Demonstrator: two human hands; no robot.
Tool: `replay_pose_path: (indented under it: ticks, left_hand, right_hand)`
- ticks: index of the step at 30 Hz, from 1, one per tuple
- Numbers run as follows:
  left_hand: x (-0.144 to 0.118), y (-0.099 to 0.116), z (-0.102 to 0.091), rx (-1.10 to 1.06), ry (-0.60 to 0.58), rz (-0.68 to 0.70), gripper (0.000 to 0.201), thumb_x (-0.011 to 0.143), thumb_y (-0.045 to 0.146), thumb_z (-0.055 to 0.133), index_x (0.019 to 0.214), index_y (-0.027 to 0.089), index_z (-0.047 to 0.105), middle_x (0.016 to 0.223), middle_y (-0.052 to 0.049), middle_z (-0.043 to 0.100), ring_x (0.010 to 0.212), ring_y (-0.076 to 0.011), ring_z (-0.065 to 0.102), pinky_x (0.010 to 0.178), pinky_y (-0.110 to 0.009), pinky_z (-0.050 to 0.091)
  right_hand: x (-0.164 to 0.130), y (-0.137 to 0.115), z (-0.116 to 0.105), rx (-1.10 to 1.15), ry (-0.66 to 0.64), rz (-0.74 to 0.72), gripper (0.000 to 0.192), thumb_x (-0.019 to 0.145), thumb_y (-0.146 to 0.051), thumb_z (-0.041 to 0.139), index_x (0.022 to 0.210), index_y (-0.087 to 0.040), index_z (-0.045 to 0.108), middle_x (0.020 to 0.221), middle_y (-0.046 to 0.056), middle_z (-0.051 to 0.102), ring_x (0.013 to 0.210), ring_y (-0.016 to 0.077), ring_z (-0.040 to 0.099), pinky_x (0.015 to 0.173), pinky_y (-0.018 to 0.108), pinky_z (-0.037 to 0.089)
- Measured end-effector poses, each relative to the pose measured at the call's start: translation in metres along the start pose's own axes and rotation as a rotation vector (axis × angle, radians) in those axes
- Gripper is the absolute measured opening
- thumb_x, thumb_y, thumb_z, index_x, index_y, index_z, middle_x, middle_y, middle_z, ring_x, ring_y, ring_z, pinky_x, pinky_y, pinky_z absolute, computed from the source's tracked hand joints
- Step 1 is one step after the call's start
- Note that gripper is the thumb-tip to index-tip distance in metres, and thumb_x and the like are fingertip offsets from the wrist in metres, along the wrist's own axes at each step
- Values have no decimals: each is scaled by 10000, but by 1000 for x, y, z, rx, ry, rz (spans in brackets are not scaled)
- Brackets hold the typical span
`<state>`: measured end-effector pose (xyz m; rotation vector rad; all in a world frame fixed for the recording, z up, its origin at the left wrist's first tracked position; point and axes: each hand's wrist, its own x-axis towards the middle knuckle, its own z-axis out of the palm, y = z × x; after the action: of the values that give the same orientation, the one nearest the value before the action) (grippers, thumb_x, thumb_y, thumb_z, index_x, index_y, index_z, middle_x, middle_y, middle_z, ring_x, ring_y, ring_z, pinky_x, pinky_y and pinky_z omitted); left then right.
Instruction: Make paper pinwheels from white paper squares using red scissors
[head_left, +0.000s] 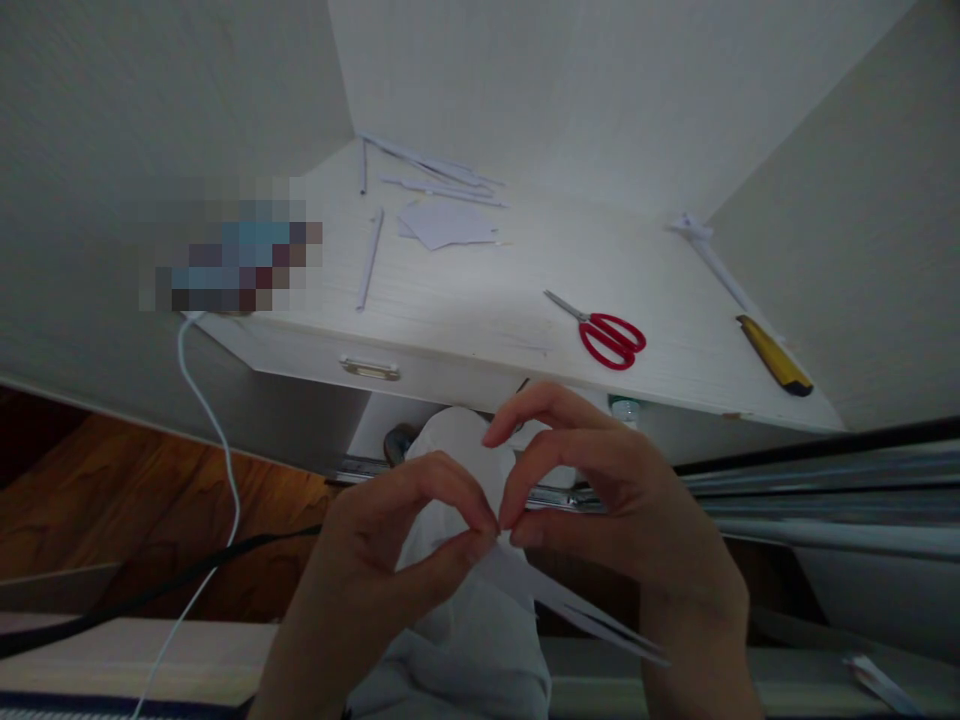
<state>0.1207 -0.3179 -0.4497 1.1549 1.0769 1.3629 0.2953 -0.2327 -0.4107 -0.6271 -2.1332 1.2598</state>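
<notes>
Pinching together low in the view, the left hand point(375, 560) and the right hand point(607, 500) meet fingertip to fingertip, each closed with thumb and forefinger on the near end of a thin white paper strip point(577, 605). From the pinch the strip runs down and to the right, passing under the right wrist and ending in a narrow point; it looks folded or rolled lengthwise, though how tightly cannot be told. The other fingers of the right hand arch above the pinch, curled and holding nothing. Beneath both hands lies pale grey cloth point(465, 640), seemingly the person's lap. Beyond the hands stands a white bench point(480, 300) with a metal drawer handle point(370, 369) on its front edge. Red-handled scissors point(604, 330) lie closed on the bench, just past the right hand, and a yellow utility knife point(775, 355) rests well to their right, near the wall. Farther back sit a flat sheet of white paper point(446, 222) and several more white paper strips point(435, 170), with one lone strip point(370, 258) lying to the sheet's left. A white cable point(217, 430) hangs from the bench's left end over the wooden floor point(112, 490).
</notes>
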Motion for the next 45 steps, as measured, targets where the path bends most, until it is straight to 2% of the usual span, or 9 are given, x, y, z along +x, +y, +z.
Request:
replay_pose_path:
  ticks: [4, 7, 13, 22, 27, 34, 41, 45]
  left_hand:
    - [0, -5, -3, -39, -17, 28, 135, 789, 120, 711, 756, 251, 713, 749, 11, 692, 728, -155, 649, 727, -259, 525]
    - [-1, -4, -3, 4, -3, 24, 143, 805, 121, 704, 746, 252, 696, 738, 29, 674, 742, -144, 643, 756, -251, 511]
    - [-5, -3, 3, 63, 84, 172, 159, 838, 108, 669, 806, 264, 679, 780, 45, 654, 735, -113, 618, 706, -204, 509]
    - [-11, -1, 9, 196, 252, 319, 107, 855, 166, 697, 834, 270, 701, 814, 26, 685, 774, -138, 625, 683, -233, 529]
    - [-12, 0, 10, 212, 301, 379, 123, 832, 142, 726, 838, 264, 733, 814, 44, 723, 777, -120, 646, 684, -217, 541]
    - [-9, 0, 7, 216, 241, 476, 126, 830, 121, 723, 848, 244, 747, 800, 47, 734, 748, -109, 673, 660, -207, 560]
    - [-10, 0, 7, 221, 272, 428, 114, 801, 161, 754, 798, 276, 752, 755, 39, 736, 704, -139, 676, 583, -248, 564]
    - [-9, -3, 8, 206, 231, 413, 118, 801, 138, 753, 806, 256, 745, 795, 43, 741, 759, -121, 678, 654, -220, 569]
  right_hand:
    - [1, 3, 11, 102, 38, -38, 111, 766, -191, 805, 732, -207, 701, 1035, 17, 617, 971, 155, 619, 923, 292, 503]
    - [-1, 5, 16, 131, 93, -43, 129, 748, -164, 820, 731, -195, 696, 1024, 9, 612, 974, 140, 611, 920, 257, 489]
    - [-9, 2, 29, 94, 235, -75, 121, 786, -127, 777, 783, -200, 680, 1056, -2, 611, 1005, 127, 592, 913, 222, 476]
    - [-12, 8, 47, 25, 392, -218, 56, 849, -208, 728, 847, -217, 673, 1041, 8, 624, 1000, 159, 592, 1060, 331, 433]
    - [-12, 10, 53, 0, 464, -234, 57, 888, -261, 688, 839, -238, 672, 987, 6, 630, 957, 171, 609, 1084, 392, 415]
    - [-11, 10, 54, -65, 473, -293, 67, 923, -268, 641, 871, -229, 660, 931, 0, 637, 914, 157, 616, 1081, 372, 421]
    - [-14, 11, 55, -71, 500, -284, 70, 920, -276, 642, 865, -236, 657, 928, 3, 644, 896, 165, 618, 1064, 405, 431]
    - [-17, 13, 58, -52, 541, -272, 44, 892, -241, 680, 852, -233, 661, 941, 3, 643, 910, 167, 616, 1045, 399, 449]
